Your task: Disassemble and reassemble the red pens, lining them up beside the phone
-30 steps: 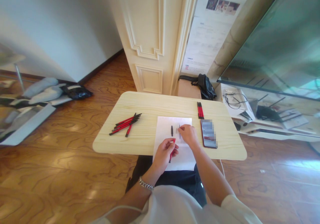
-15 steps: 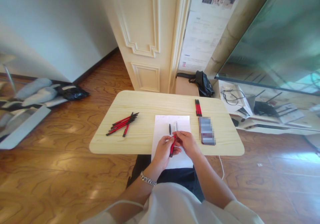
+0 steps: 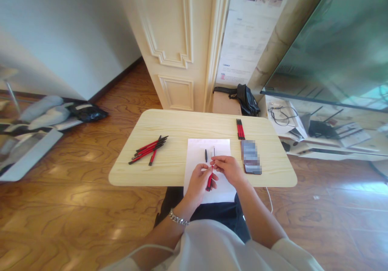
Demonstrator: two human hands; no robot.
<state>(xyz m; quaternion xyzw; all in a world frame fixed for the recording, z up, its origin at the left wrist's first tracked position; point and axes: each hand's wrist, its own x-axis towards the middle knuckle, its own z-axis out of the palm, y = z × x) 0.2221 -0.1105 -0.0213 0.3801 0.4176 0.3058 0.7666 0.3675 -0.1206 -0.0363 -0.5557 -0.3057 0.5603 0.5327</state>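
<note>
My left hand [image 3: 198, 182] is closed around a red pen barrel [image 3: 209, 181] with a dark end, tilted over the lower part of a white sheet of paper [image 3: 194, 152]. Fingertips of my right hand [image 3: 228, 168] are pinched together just above the barrel's upper end; what they hold is too small to make out. Beyond my fingers, a short black pen part [image 3: 206, 155] lies on the paper. A thin dark pen refill [image 3: 214, 151] is beside it, partly hidden by my right hand.
On the light wooden table [image 3: 176, 125], several red and black pens [image 3: 148, 150] lie in a loose pile at left. Several more pens [image 3: 240, 129] are lined up at right, above a phone [image 3: 251, 157]. A white cable [image 3: 269, 200] hangs below the table's front edge.
My right fingertips have shifted slightly up and away from the red barrel's upper end. My left hand keeps hold of the barrel, nearly in place.
</note>
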